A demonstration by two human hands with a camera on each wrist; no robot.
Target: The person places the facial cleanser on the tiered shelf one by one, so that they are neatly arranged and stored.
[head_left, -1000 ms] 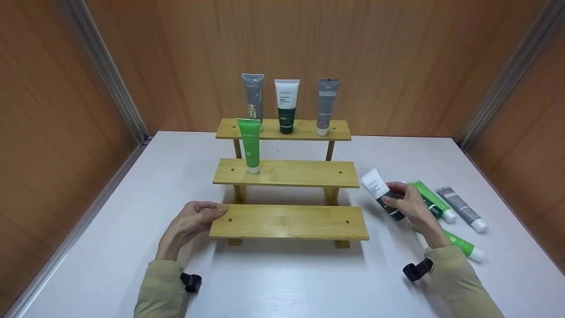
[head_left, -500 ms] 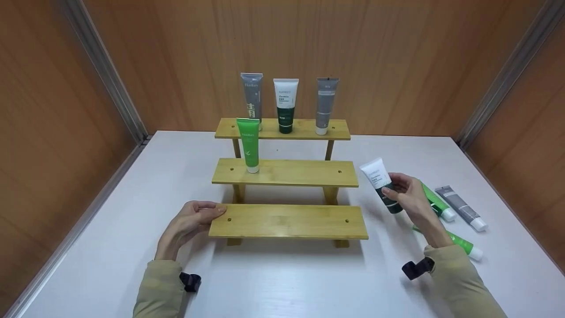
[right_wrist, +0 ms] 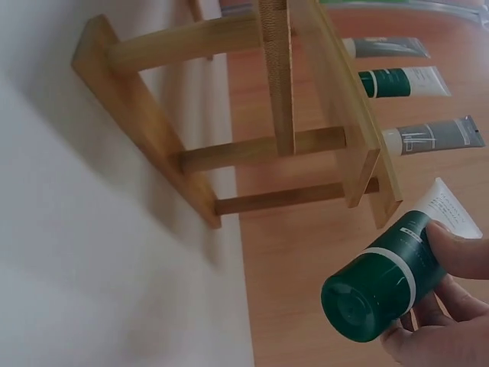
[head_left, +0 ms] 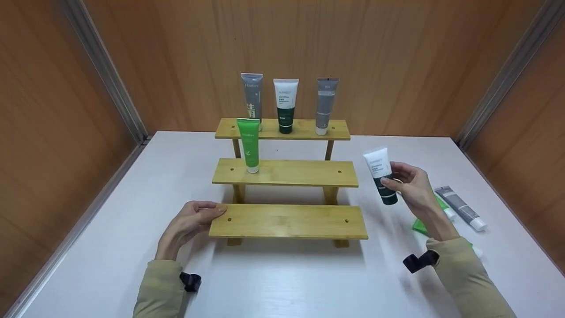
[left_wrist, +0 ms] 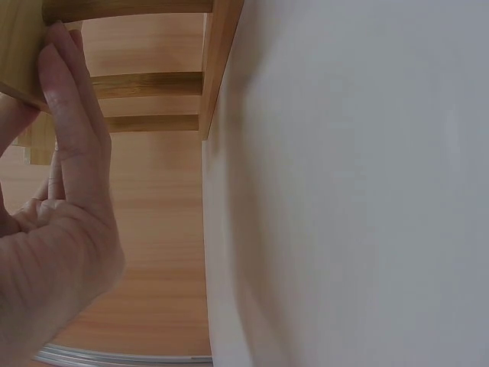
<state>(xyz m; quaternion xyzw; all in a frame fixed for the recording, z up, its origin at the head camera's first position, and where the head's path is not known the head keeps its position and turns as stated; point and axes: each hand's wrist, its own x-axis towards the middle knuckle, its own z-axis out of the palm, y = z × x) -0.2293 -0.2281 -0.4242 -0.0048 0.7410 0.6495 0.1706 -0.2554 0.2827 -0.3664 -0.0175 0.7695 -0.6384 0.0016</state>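
Note:
My right hand holds a white and dark green squeeze tube between thumb and fingers, right of a three-tier wooden display stand. The tube is lifted off the table, cap down and slightly tilted; its green cap faces the right wrist camera. With the thumb on top and fingers underneath, my left hand pinches the left end of the lowest tier. A green tube stands on the middle tier at left. Along the top tier stand a grey-blue tube, a white and dark green tube and a grey tube.
On the white table at right lie a grey tube and green tubes, partly hidden by my right hand and forearm. Wooden panels wall in the back and both sides.
My right hand has raised the white and dark green tube away from the lying tubes and turned it more upright. My left hand stays on the stand.

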